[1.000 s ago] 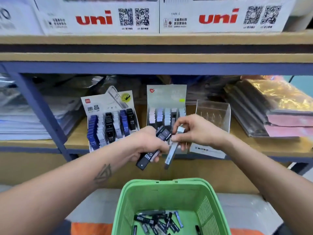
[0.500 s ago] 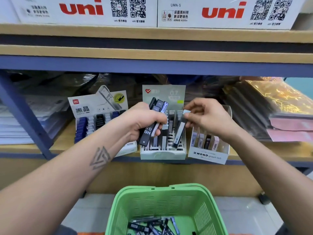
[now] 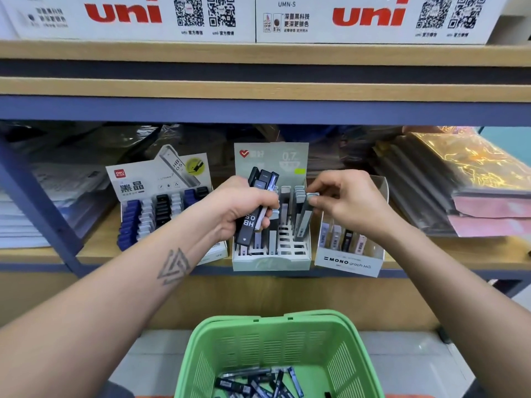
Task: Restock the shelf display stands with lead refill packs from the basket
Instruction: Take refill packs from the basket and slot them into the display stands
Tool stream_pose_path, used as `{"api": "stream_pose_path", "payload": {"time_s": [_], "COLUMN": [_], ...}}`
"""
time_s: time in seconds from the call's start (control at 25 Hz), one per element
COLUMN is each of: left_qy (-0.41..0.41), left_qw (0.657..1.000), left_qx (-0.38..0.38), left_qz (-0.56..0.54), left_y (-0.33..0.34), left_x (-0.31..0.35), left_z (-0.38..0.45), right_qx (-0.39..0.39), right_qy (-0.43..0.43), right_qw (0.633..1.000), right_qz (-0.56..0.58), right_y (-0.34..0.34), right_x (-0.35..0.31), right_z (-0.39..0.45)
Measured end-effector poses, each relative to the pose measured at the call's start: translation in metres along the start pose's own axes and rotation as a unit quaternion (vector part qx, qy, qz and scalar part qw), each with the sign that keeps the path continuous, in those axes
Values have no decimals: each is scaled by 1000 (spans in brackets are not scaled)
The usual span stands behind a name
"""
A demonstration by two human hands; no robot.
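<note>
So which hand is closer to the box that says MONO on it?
The right hand. It hovers just above the MONO box's back left corner, pinching a grey refill pack. The left hand is further left, in front of the middle stand.

The basket is bright green with slotted walls, holding black and blue packs. The middle stand is pale grey-green with a red heart mark. The left stand is white, its rows navy, black and grey. White boxes above carry red lettering. The shelf frame is dark blue.
</note>
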State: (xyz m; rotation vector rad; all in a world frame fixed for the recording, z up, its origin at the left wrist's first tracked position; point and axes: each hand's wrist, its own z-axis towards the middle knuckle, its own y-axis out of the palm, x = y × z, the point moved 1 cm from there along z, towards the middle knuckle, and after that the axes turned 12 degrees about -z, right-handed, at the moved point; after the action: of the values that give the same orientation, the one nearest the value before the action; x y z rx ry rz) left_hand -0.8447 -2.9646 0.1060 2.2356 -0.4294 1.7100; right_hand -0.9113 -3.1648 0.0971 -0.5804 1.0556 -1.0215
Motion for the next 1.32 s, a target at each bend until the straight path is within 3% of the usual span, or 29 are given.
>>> {"api": "stream_pose_path", "payload": {"time_s": [0.2,0.32,0.56,0.6,0.68,0.76,0.84,1.12,1.32], "left_qy": [-3,-4,-11,-14,-18,-21,-27,-16,24], "left_qw": [1000,1000,998,997,993,991,989,991,990], "left_qx": [-5,-12,-53,-66,-98,-123,-133,-33,-3], "left_qz": [-5,-8,-27,-38,-56,-58,-62,-128,-137], "left_y": [1,2,2,2,3,4,3,-19,-23], "left_x": [-2,-3,-5,-5,-5,-4,-4,0,3], "left_z": [2,1,-4,-6,-9,-12,-13,-7,-7], "right_qx": [-11,41,25,28,17,-28,-33,-39,-108], "right_qy": [-3,-41,-43,-28,38,95,121,180,127], "right_qw": [1000,992,979,986,998,962,933,881,922], "right_qz": [-20,-109,-196,-160,41,255,337,437,349], "right_y": [14,19,23,21,13,12,15,15,11], "right_x": [4,5,-1,-5,-16,-27,-31,-25,-31], "right_z": [-1,1,-1,0,3,5,6,6,2]}}
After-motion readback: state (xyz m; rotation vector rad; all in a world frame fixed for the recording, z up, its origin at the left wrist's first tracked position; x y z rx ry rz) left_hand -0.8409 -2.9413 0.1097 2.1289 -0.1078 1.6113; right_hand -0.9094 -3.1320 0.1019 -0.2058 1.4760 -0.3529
